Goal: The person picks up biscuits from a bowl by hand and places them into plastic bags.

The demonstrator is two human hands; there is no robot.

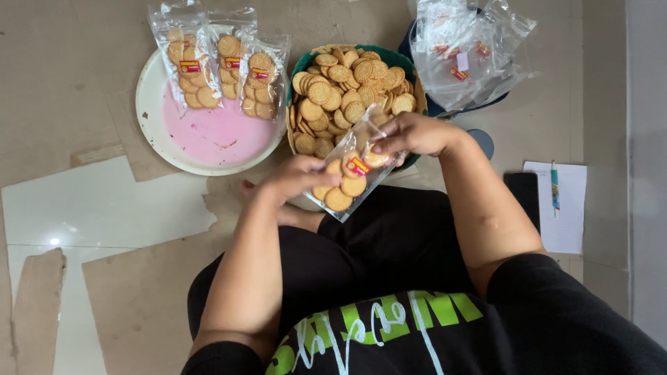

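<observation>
My left hand grips the lower side of a clear plastic bag that holds several round golden biscuits and a small red label. My right hand is at the bag's open top, fingers pinched on a biscuit going into it. Just beyond the hands stands a green basket heaped with loose round biscuits. I sit on the floor in black clothes, the bag held above my lap.
A white round tray with a pink centre at upper left carries three filled biscuit bags. A dark bowl of empty clear bags stands at upper right. A phone, paper sheet and pen lie right. Cardboard pieces cover the floor.
</observation>
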